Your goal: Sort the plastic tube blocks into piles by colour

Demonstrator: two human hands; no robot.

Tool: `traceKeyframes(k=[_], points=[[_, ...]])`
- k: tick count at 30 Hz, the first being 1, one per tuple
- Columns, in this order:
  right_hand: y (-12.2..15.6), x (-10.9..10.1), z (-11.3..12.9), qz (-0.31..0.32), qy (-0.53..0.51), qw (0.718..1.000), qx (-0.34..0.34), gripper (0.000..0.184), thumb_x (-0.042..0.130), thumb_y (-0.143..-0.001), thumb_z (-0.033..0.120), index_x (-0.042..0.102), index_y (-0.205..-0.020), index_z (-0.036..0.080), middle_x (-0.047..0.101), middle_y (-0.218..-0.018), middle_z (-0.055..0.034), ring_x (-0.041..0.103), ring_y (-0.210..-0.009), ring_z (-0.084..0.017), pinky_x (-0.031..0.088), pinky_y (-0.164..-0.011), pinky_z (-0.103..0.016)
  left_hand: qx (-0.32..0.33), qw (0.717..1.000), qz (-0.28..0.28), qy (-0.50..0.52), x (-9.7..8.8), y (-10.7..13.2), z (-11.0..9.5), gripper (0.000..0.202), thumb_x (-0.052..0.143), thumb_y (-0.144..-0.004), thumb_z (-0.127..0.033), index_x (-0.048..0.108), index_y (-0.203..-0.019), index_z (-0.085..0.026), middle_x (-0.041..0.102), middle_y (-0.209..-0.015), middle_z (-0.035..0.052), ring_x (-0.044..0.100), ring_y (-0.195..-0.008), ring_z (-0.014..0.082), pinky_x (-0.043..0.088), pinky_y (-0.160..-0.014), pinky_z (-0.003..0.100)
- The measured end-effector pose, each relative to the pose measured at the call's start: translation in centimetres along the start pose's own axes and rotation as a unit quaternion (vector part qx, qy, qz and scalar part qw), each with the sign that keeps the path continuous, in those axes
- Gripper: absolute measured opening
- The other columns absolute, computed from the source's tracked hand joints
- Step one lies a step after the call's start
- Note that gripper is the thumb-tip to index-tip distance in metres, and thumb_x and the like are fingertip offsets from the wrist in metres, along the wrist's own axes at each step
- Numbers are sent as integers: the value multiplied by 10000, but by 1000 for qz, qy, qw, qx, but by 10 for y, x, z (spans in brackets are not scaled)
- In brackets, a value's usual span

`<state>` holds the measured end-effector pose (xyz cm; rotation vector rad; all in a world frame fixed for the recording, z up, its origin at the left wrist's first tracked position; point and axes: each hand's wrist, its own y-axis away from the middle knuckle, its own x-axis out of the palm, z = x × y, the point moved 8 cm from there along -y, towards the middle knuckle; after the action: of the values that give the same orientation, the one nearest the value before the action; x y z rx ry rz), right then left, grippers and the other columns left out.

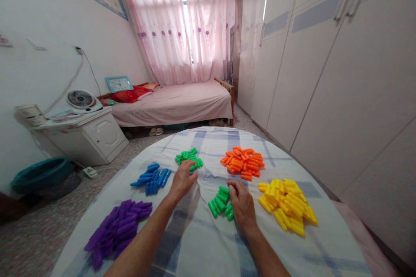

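Observation:
My left hand (183,179) reaches over the near edge of a small pile of green plastic caps (187,156) at the back of the table. Its thumb stands apart from the fingers, and nothing shows in its grasp. My right hand (242,206) rests at the right side of a second, nearer group of green caps (218,202). Those fingers are curled, and whatever may be between their tips is hidden. Left of my left hand lie blue caps (152,178). Orange caps (242,162) are heaped beyond my right hand, with yellow caps (289,203) to its right.
Purple caps (118,231) lie at the table's near left. A checked cloth (195,242) with wrinkles covers the rounded table. Past it stand a bed (182,101), a white cabinet (94,138) with a fan (81,99), and a tall wardrobe (318,73) on the right.

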<state>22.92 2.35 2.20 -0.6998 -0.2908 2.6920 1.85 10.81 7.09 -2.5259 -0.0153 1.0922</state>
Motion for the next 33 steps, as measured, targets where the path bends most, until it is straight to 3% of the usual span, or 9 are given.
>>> traceKeyframes(k=[4,10,15,18,21,25,27,29,33], points=[[0,0,-1,-2,-15,1000,0,349,342,-880,366,643,-950,205,662,-977,-44,598,-924,-175,426,-845,-287,31,981,161,105,52,41,-28,288,610,-709,-197,659,-993,-194,645,-1016,61,596,-926,194,488,-825,321],[-1,1,-2,4,-26,1000,-1,369,305,-906,380,636,-929,219,663,-966,-34,598,-926,-165,417,-845,-265,35,982,158,97,75,50,-45,442,622,-659,-160,623,-1099,-197,640,-1043,56,580,-913,184,465,-832,306],[-1,3,-5,8,-36,999,6,388,295,-909,396,637,-944,215,662,-974,-45,606,-913,-170,432,-820,-261,-12,974,186,132,82,50,-39,123,601,-681,-192,638,-792,-156,587,-675,-14,544,-631,118,423,-575,216],[0,3,-5,9,-43,999,13,397,290,-911,408,632,-958,213,660,-985,-48,611,-909,-170,442,-797,-256,-64,965,167,192,72,45,-28,141,629,-686,-269,611,-743,-140,565,-611,-21,525,-551,109,389,-508,213],[0,3,-4,12,-44,999,22,392,292,-912,408,630,-964,214,660,-995,-42,615,-893,-162,445,-782,-251,-100,965,79,229,42,23,-7,232,650,-658,-344,613,-750,-134,584,-626,-15,539,-552,115,416,-532,230],[0,2,-4,8,-43,999,18,386,303,-905,404,637,-950,215,666,-966,-38,620,-852,-157,448,-759,-248,-172,956,-78,226,-5,-7,32,409,597,-681,-298,580,-1045,-111,633,-923,63,596,-704,135,476,-623,250],[0,2,-5,6,-42,999,15,384,305,-904,405,635,-950,214,663,-960,-39,617,-857,-158,445,-768,-252,-205,954,-101,192,-15,-6,41,469,579,-689,-261,543,-1127,-95,618,-1008,99,601,-728,146,482,-616,257],[0,3,-6,8,-43,999,15,385,303,-907,410,631,-955,214,658,-970,-39,611,-875,-159,441,-783,-254,-199,965,-44,166,-9,6,36,447,587,-695,-263,563,-1107,-94,629,-993,104,606,-737,162,488,-619,269],[0,5,-6,14,-46,999,15,395,290,-911,419,622,-968,212,647,-987,-43,601,-904,-163,435,-798,-259,-56,963,203,167,25,56,-16,415,639,-690,-288,617,-1090,-178,603,-1132,83,595,-956,196,498,-769,291]])
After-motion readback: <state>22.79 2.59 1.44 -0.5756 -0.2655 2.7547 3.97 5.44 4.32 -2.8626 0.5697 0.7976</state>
